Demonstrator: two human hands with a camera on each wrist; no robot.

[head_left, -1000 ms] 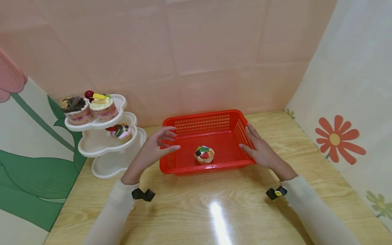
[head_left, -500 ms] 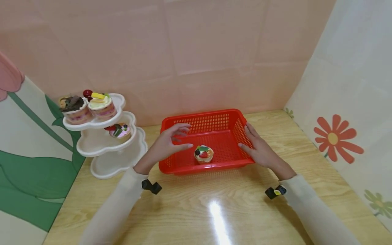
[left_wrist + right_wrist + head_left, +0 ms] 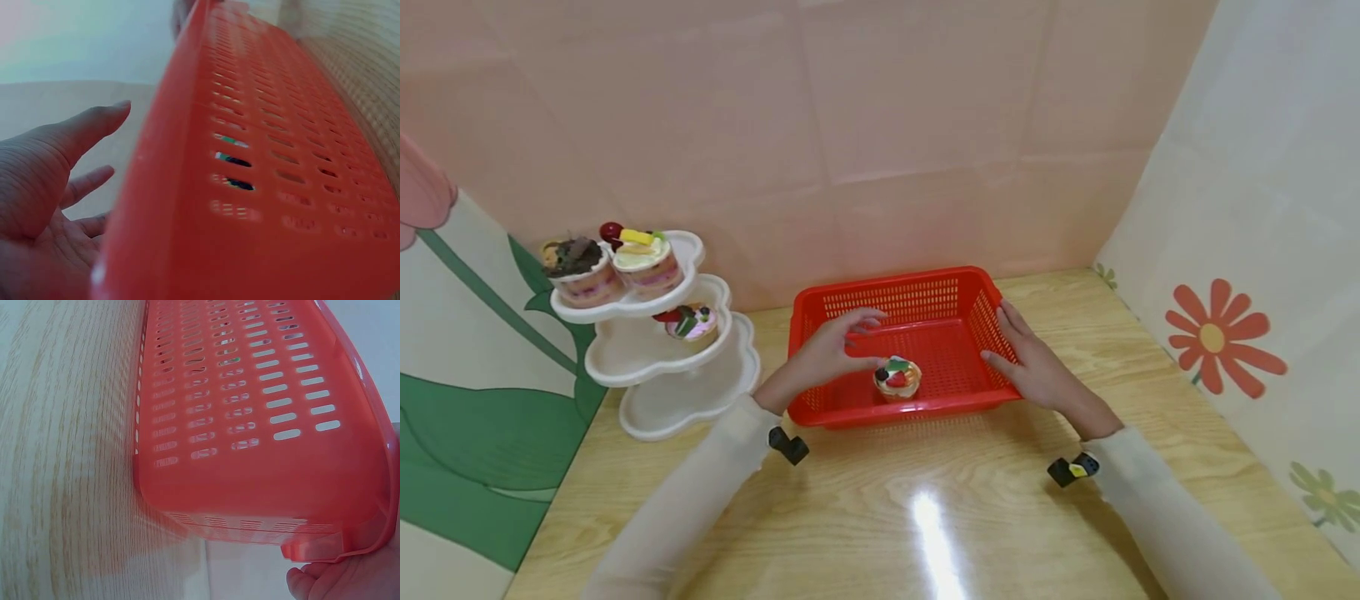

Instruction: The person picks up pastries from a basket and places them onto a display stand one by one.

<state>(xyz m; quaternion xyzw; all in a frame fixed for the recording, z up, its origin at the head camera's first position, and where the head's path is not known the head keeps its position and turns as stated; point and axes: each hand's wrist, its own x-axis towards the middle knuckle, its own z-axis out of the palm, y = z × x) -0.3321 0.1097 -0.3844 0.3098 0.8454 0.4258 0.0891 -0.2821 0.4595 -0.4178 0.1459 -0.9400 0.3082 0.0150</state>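
Observation:
A toy fruit tart (image 3: 898, 382), topped with white cream, a strawberry and a green leaf, sits in the red plastic basket (image 3: 955, 406) by its front wall. My left hand (image 3: 831, 350) hovers above the left part of the basket with fingers spread, its thumb tip right at the tart's left edge. In the left wrist view, that hand (image 3: 37, 181) appears past the basket's rim, holding nothing. My right hand (image 3: 1037, 371) grips the basket's right end, thumb over the rim. The right wrist view shows fingertips (image 3: 300, 581) tucked below the basket's end lip.
A white three-tier stand (image 3: 655, 358) is at the left. Its top tier carries a chocolate-topped dessert cup (image 3: 580, 271) and a fruit-topped cup (image 3: 647, 262); a pink-cream tart (image 3: 692, 325) sits on the middle tier. A pink wall (image 3: 910, 125) rises behind the wooden table (image 3: 850, 517).
My left hand has moved right, from the basket's left rim to beside the tart inside. My right hand has stayed on the basket's right end. The basket and tart keep their places.

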